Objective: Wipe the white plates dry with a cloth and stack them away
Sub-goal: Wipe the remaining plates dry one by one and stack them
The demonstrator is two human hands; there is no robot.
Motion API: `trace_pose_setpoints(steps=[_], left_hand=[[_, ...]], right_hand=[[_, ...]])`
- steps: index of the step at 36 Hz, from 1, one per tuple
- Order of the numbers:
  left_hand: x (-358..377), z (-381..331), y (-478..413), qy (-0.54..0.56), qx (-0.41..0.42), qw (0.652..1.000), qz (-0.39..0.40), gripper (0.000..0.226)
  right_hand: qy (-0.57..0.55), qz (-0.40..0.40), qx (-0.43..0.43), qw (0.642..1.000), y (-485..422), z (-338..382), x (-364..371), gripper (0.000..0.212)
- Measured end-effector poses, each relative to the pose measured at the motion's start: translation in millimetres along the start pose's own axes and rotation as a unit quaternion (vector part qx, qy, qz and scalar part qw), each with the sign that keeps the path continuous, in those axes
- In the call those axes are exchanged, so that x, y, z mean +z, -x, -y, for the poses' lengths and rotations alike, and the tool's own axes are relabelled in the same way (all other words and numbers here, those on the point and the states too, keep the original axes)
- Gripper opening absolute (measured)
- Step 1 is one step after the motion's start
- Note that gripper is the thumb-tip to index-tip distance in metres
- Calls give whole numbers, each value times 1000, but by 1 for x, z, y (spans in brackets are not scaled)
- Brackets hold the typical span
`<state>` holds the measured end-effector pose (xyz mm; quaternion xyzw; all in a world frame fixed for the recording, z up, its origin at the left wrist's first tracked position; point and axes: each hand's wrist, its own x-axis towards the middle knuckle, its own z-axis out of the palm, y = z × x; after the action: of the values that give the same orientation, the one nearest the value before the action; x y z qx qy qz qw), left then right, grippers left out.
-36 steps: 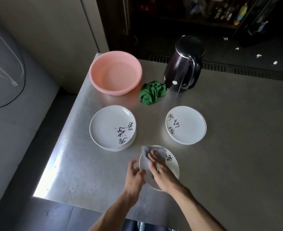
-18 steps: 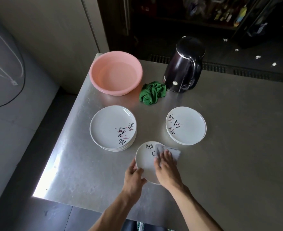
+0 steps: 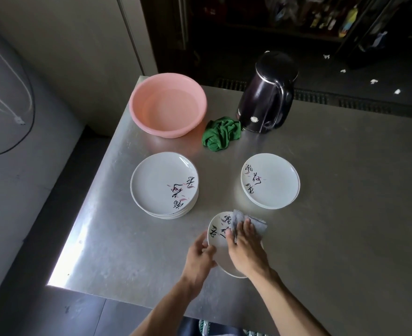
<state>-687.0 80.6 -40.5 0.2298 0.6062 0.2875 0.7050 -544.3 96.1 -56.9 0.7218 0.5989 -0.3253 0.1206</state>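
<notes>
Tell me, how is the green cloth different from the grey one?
The green cloth is scrunched in a heap; the grey cloth is spread flatter. The green cloth lies untouched beside the kettle; the grey cloth is pressed onto a plate by the right hand. Both are cloths.

White plate under grey cloth, btwn L stack & R stack.

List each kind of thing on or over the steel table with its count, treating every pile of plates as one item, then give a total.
Plate piles: 2, left pile and right pile
Plate being wiped: 1, single plate
Cloths: 2, green cloth and grey cloth
Basins: 1, pink basin
Kettles: 1, dark kettle
Total: 7
</notes>
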Motion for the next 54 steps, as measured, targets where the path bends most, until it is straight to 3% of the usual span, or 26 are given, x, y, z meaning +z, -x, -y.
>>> trace_pose_setpoints(steps=[2, 6, 9, 12, 14, 17, 20, 23, 25, 27, 29, 30, 34, 36, 39, 43, 45, 47, 50, 52, 54], left_hand=[[1, -4, 1, -23, 16, 999, 34, 53], [-3, -9, 6, -32, 19, 998, 54, 27], [-6, -7, 3, -17, 16, 999, 41, 44], [0, -7, 3, 60, 1, 998, -20, 50], [4, -6, 3, 88, -3, 994, -63, 44], [7, -6, 8, 59, 27, 993, -94, 16], [4, -4, 11, 16, 25, 997, -74, 27], [0, 4, 11, 24, 16, 999, -40, 20], [-3, 8, 11, 35, 10, 999, -14, 40], [-4, 10, 10, 28, 13, 1000, 6, 56], [-4, 6, 10, 14, 23, 1000, 14, 53], [-3, 4, 10, 4, 25, 1000, 15, 52], [1, 1, 8, -22, 31, 999, 29, 38], [1, 0, 7, -20, 24, 999, 26, 32], [-2, -3, 6, 11, 20, 1000, 14, 42], [-2, -2, 4, 106, 12, 993, -39, 39], [-2, 1, 3, 90, 19, 994, -65, 29], [-2, 0, 4, 41, 40, 995, -82, 16], [-6, -3, 5, 3, 25, 997, -71, 29], [-8, 1, 6, 17, 17, 998, -51, 21], [-11, 10, 7, 25, 12, 999, -39, 24]], right_hand=[[-70, 7, -63, 996, 6, 5, 2, 58], [-272, 33, -190, 943, 22, 11, -5, 47], [-195, 14, -161, 968, 11, 5, -2, 50], [-101, -22, 6, 995, -2, 4, -5, 61], [-107, -40, 54, 992, -3, 5, -7, 67], [-238, -7, -20, 971, 8, 9, -3, 64], [-385, 50, -116, 914, 24, 15, -4, 55], [-336, 81, -165, 924, 23, 12, -2, 58], [-230, 60, -155, 959, 13, 6, 0, 74], [-182, 15, -63, 981, 3, -3, -1, 72], [-185, -7, 42, 982, -3, -6, -5, 65], [-179, -8, 43, 983, -3, -7, -5, 65], [-205, 37, -143, 968, 13, 5, 0, 64], [-283, 71, -166, 942, 18, 10, -2, 59], [-224, 45, -150, 962, 8, 11, -1, 54], [-105, -17, 20, 994, -3, 7, -6, 65], [-128, -18, -6, 992, 1, 7, -5, 65], [-219, 2, -79, 972, 11, 8, -2, 63], [-381, 62, -144, 911, 30, 11, -3, 55], [-351, 72, -159, 920, 28, 9, 2, 53], [-267, 47, -151, 951, 18, 5, 4, 53]])
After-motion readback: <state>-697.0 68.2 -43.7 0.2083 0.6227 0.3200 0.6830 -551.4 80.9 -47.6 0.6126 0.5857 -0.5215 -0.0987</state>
